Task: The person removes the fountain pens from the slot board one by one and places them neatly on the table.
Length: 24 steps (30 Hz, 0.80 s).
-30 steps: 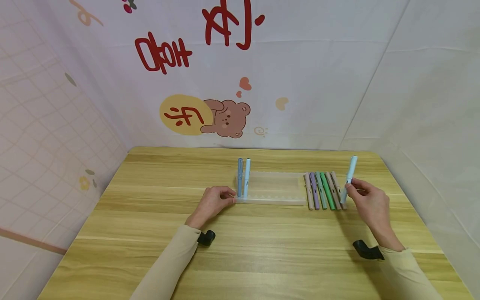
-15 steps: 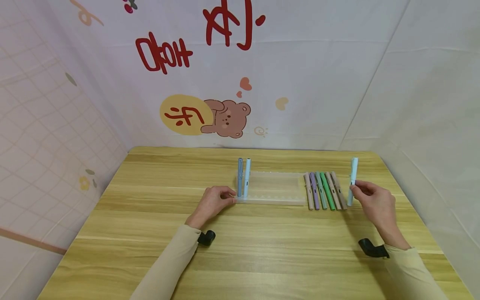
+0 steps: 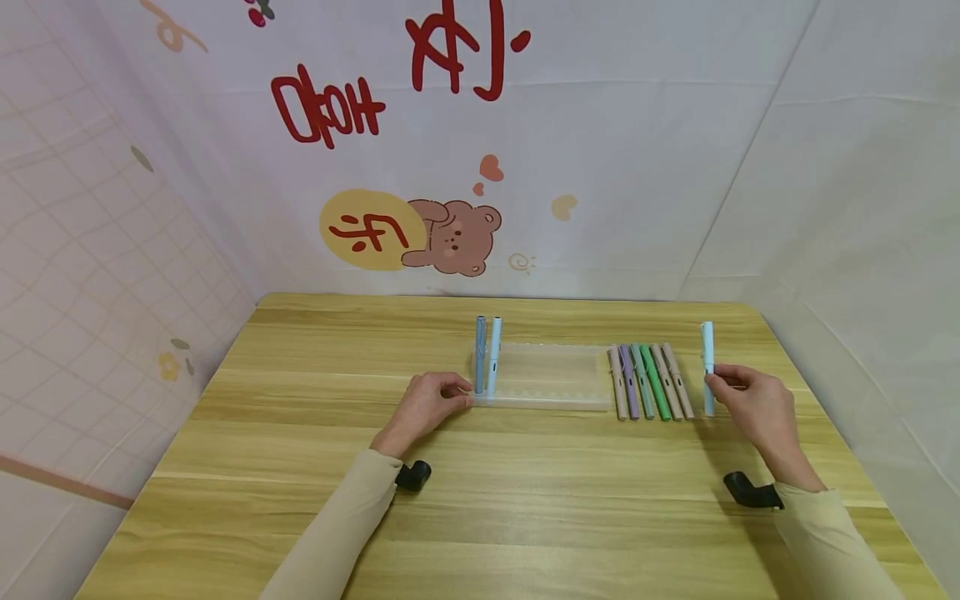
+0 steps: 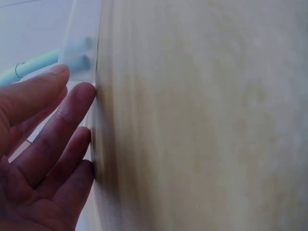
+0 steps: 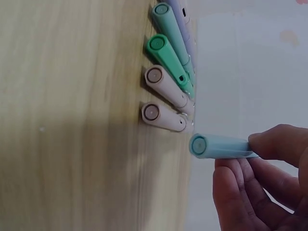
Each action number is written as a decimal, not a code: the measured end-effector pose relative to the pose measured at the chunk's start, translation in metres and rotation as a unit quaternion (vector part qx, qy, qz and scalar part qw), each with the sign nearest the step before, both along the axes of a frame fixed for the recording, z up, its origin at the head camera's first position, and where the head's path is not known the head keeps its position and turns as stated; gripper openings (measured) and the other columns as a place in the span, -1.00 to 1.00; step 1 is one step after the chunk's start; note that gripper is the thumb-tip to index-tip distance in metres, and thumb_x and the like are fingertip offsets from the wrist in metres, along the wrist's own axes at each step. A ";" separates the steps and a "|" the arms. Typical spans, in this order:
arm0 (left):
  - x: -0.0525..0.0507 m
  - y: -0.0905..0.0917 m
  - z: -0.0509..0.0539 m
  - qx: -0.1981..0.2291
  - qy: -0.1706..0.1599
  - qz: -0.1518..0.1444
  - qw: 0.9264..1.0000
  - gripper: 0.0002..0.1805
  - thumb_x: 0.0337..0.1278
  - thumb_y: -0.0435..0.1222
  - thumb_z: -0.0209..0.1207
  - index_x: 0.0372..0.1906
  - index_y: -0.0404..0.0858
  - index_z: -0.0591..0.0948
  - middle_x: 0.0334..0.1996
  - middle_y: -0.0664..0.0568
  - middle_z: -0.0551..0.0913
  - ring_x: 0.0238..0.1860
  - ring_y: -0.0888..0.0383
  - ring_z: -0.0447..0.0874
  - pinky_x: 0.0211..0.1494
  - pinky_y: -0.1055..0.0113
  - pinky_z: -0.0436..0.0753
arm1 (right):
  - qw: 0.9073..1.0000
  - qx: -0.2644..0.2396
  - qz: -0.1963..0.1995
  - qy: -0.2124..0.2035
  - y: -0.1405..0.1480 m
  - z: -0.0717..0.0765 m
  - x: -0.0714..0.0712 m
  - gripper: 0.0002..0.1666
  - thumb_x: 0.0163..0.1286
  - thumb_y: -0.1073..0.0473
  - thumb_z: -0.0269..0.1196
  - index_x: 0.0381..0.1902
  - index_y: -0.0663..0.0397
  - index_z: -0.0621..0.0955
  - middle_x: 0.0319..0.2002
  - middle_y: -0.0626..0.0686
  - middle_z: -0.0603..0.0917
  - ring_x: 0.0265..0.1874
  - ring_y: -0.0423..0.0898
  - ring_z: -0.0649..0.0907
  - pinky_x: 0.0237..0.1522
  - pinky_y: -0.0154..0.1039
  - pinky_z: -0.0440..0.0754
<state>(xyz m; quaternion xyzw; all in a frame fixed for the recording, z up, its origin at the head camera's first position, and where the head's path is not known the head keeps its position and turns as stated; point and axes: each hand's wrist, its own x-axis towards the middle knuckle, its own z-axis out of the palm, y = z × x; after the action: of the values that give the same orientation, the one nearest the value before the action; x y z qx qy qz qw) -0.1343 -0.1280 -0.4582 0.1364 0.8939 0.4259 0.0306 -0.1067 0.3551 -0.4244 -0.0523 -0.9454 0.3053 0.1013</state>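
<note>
My left hand (image 3: 429, 408) holds the left end of a clear plastic pen stand (image 3: 555, 402), thumb and index finger at its corner (image 4: 79, 72). In the stand, a grey-blue pen (image 3: 480, 354) and a pale blue pen (image 3: 494, 357) stand upright side by side at the left end. My right hand (image 3: 757, 408) pinches another pale blue pen (image 3: 708, 350) between thumb and fingers. It is held nearly upright, to the right of the row of lying pens. In the right wrist view, this pen's round end (image 5: 198, 145) faces the camera, apart from the pens beside it.
Right of the stand, several pens lie side by side on the wooden table (image 3: 525, 508): among them a purple pen (image 3: 629, 383), a green pen (image 3: 656, 383) and a pinkish-brown pen (image 3: 678, 383). A printed cloth wall (image 3: 637, 150) rises behind the table.
My right hand has moved right and slightly down, away from the lying pens, and the pale blue pen has turned from tilted to nearly upright. My left hand and the stand have stayed put.
</note>
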 end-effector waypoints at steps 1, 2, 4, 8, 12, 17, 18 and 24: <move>0.000 0.000 0.000 0.000 0.000 0.000 1.000 -0.87 0.20 -0.31 0.45 -0.16 -0.19 0.81 -0.35 0.13 0.80 -0.29 0.26 0.71 -0.05 0.19 0.66 | 1.000 0.001 0.002 -0.006 0.001 0.000 -0.001 -0.46 0.57 -0.05 0.22 0.16 0.33 0.67 -0.09 0.30 0.78 -0.40 -0.40 0.56 -0.49 -0.27 0.48; 0.000 0.000 0.000 -0.001 0.000 0.000 1.000 -0.87 0.20 -0.31 0.45 -0.16 -0.19 0.81 -0.35 0.13 0.80 -0.29 0.26 0.71 -0.05 0.19 0.66 | 1.000 0.001 0.003 -0.012 0.001 -0.001 -0.001 -0.45 0.57 -0.06 0.22 0.17 0.33 0.67 -0.08 0.30 0.78 -0.37 -0.35 0.58 -0.48 -0.27 0.48; 0.000 0.000 0.000 0.000 0.000 -0.001 1.000 -0.87 0.20 -0.31 0.45 -0.16 -0.19 0.81 -0.35 0.14 0.80 -0.29 0.27 0.71 -0.05 0.20 0.66 | 1.000 -0.005 0.007 -0.024 0.003 -0.001 -0.002 -0.44 0.57 -0.06 0.22 0.18 0.35 0.66 -0.05 0.31 0.77 -0.37 -0.24 0.67 -0.47 -0.29 0.52; 0.000 0.000 0.000 -0.001 0.000 -0.001 1.000 -0.87 0.20 -0.32 0.45 -0.16 -0.19 0.81 -0.35 0.13 0.80 -0.29 0.27 0.71 -0.06 0.21 0.66 | 0.998 -0.038 0.016 -0.050 0.005 -0.002 -0.006 -0.41 0.58 -0.04 0.21 0.21 0.41 0.62 0.01 0.39 0.73 -0.41 -0.23 0.76 -0.44 -0.34 0.63; 0.000 0.001 0.000 -0.002 -0.001 0.000 1.000 -0.87 0.20 -0.32 0.45 -0.16 -0.20 0.81 -0.35 0.13 0.80 -0.29 0.27 0.71 -0.06 0.20 0.66 | 0.995 -0.059 0.025 -0.073 0.007 -0.004 -0.010 -0.37 0.58 -0.06 0.20 0.25 0.45 0.58 0.06 0.44 0.69 -0.41 -0.27 0.77 -0.40 -0.33 0.69; 0.000 0.001 0.001 -0.003 -0.002 0.001 1.000 -0.87 0.20 -0.31 0.45 -0.16 -0.20 0.81 -0.34 0.12 0.80 -0.28 0.26 0.72 -0.04 0.18 0.66 | 0.992 -0.067 0.039 -0.105 0.011 -0.004 -0.013 -0.32 0.59 -0.10 0.18 0.28 0.46 0.55 0.10 0.47 0.66 -0.29 -0.05 0.81 -0.33 -0.24 0.73; 0.000 0.001 0.001 -0.003 -0.002 0.001 1.000 -0.87 0.20 -0.31 0.45 -0.16 -0.20 0.81 -0.34 0.12 0.80 -0.28 0.26 0.72 -0.03 0.18 0.66 | 0.991 -0.068 0.041 -0.111 0.012 -0.004 -0.014 -0.31 0.59 -0.10 0.18 0.29 0.46 0.54 0.10 0.48 0.65 -0.26 0.00 0.82 -0.32 -0.22 0.73; 0.000 0.001 0.000 -0.005 0.002 0.001 1.000 -0.87 0.20 -0.31 0.45 -0.16 -0.19 0.81 -0.34 0.12 0.80 -0.27 0.24 0.73 -0.01 0.16 0.65 | 0.986 -0.075 0.052 -0.142 0.015 -0.005 -0.018 -0.28 0.60 -0.13 0.17 0.32 0.45 0.52 0.14 0.46 0.64 -0.16 0.11 0.81 -0.24 -0.15 0.75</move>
<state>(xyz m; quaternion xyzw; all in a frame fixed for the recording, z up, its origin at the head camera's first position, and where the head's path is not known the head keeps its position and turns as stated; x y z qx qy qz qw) -0.1340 -0.1272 -0.4577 0.1359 0.8963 0.4211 0.0289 -0.1246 0.3697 -0.4297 -0.0529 -0.9262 0.3692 -0.0542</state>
